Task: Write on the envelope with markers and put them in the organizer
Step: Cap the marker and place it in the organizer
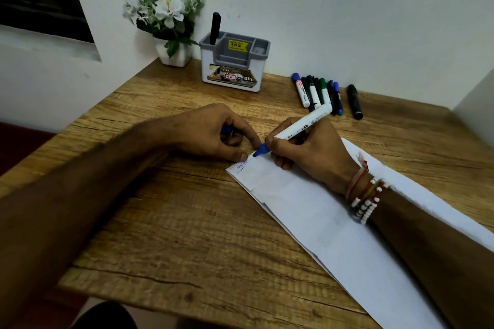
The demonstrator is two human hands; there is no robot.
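Note:
A long white envelope (315,211) lies slanted across the wooden table (165,222), with blue and green scribbles at its far corner. My right hand (307,152) grips a white marker (296,129) with a blue tip, and the tip touches the envelope's far corner. My left hand (213,133) curls round a blue cap (226,129) while its fingertips press the envelope's corner. A grey and white organizer (232,61) stands at the back with one dark blue marker (215,28) upright in its left slot.
Several markers (318,93) lie side by side at the back right, and a black marker (354,101) lies apart to their right. A white pot of white flowers (165,16) stands left of the organizer. Walls close the back and right.

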